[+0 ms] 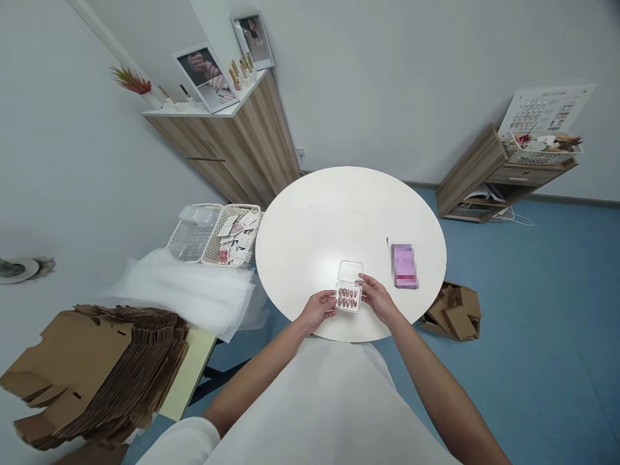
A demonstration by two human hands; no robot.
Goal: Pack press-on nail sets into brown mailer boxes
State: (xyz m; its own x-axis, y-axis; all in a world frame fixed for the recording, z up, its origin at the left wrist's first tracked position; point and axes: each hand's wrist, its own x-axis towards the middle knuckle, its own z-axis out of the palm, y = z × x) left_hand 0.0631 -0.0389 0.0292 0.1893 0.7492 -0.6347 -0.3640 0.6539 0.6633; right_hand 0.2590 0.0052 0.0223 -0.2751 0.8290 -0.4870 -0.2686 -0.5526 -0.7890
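A small clear plastic case (348,309) is held at the near side of the round white table (339,213), its transparent lid (350,271) raised. Inside lie two rows of glossy brownish-pink press-on nails (347,298). My left hand (317,309) grips the case by its left edge, fingers closed on it. On the other side, my right hand (376,296) holds the right edge near the hinge, with its fingertips by the lid. To the right of my hands lies a phone (404,266) with a purple, blurred-out screen.
Left of the table stand white baskets (206,257) with clear cases and printed cards, white translucent sheets (188,284), and a stack of flat cardboard boxes (111,368). A cardboard box (458,313) sits on the floor at right. Wooden cabinets (261,135) line the wall.
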